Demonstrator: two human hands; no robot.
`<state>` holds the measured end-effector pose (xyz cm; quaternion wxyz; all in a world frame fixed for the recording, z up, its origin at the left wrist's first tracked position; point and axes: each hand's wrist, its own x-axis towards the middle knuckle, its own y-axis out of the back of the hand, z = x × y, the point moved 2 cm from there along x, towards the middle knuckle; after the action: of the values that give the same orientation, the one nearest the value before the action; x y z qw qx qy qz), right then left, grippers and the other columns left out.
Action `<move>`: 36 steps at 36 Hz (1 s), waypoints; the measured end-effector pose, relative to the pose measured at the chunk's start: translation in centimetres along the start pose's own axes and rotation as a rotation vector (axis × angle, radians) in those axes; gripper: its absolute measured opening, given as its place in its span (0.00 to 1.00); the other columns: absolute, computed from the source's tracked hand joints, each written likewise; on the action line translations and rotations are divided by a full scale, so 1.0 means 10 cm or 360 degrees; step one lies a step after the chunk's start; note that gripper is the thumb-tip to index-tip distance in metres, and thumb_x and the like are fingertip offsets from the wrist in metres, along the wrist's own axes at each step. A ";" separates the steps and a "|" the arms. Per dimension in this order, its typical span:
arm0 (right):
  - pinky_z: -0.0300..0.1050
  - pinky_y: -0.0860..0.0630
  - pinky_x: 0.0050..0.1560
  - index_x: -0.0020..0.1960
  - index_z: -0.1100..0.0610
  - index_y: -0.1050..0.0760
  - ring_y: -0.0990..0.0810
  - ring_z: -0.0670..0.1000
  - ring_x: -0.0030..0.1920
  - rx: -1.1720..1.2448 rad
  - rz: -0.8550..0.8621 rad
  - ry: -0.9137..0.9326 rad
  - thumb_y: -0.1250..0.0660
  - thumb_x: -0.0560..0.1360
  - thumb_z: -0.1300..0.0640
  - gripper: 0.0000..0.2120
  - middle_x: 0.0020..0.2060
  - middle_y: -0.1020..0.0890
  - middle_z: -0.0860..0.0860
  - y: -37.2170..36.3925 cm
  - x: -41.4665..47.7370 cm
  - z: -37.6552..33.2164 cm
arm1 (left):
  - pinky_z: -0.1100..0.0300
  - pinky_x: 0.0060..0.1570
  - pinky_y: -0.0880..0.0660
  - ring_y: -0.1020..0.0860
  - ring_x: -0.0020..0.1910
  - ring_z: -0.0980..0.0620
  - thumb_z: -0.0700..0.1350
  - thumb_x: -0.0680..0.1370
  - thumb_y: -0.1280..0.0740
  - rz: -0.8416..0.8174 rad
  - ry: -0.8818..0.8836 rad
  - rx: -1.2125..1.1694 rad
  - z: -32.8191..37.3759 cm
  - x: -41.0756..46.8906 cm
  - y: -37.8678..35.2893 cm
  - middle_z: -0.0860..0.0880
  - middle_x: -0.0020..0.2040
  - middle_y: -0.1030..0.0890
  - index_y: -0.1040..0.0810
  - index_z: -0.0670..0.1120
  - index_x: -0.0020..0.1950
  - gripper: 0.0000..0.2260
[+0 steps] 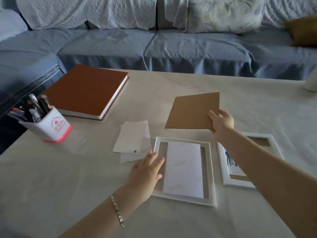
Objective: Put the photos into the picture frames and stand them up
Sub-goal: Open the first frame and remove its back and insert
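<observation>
Brown backing board (192, 111) pinched in right hand (221, 121), left hand (147, 170) flat on white frame (210, 170) holding face-down photo (184, 169)

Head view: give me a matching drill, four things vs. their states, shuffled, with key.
Things:
1. backing board
2. near white frame
3. brown book
4. pen cup

States:
A. lies closed, far left
B. held up by the right hand
C. lies flat with a white sheet inside, left hand resting on its edge
D. stands upright, stuffed with pens

Pairs: 1-B, 2-C, 3-A, 4-D
</observation>
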<state>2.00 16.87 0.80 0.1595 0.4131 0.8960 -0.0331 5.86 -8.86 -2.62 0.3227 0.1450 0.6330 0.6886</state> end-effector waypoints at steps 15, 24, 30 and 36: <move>0.46 0.32 0.60 0.62 0.62 0.28 0.28 0.56 0.61 -0.1490 -0.0512 0.0747 0.42 0.75 0.66 0.16 0.61 0.26 0.56 0.46 -0.85 0.34 | 0.58 0.72 0.52 0.54 0.76 0.54 0.46 0.81 0.48 -0.0082 0.0025 -0.0287 0.08 -0.02 -0.01 0.50 0.77 0.55 0.47 0.52 0.75 0.22; 0.42 0.33 0.60 0.57 0.63 0.25 0.29 0.54 0.62 -0.1770 -0.0564 0.0900 0.43 0.76 0.67 0.13 0.60 0.25 0.55 0.67 -1.09 0.67 | 0.61 0.59 0.34 0.28 0.59 0.48 0.44 0.77 0.39 0.0174 0.0389 -0.0658 0.35 -0.05 0.20 0.46 0.60 0.25 0.26 0.43 0.61 0.13; 0.54 0.25 0.53 0.46 0.65 0.22 0.25 0.61 0.57 -0.1863 -0.0521 0.1005 0.36 0.72 0.69 0.06 0.60 0.24 0.59 0.66 -1.09 0.78 | 0.64 0.49 0.32 0.25 0.52 0.53 0.46 0.75 0.34 0.0021 0.0692 -0.1342 0.43 0.00 0.28 0.52 0.56 0.25 0.32 0.48 0.67 0.22; 0.57 0.23 0.52 0.47 0.66 0.22 0.26 0.64 0.58 -0.1874 -0.0494 0.1019 0.36 0.70 0.71 0.07 0.60 0.24 0.61 0.65 -1.08 0.80 | 0.68 0.38 0.32 0.28 0.41 0.59 0.41 0.72 0.31 0.0111 0.0970 -0.1777 0.45 0.08 0.21 0.51 0.51 0.28 0.31 0.44 0.67 0.24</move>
<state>15.53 11.69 -2.93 0.0783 0.1139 0.8165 0.5606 7.45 -4.87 -0.02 0.1323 -0.2271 0.2371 0.9353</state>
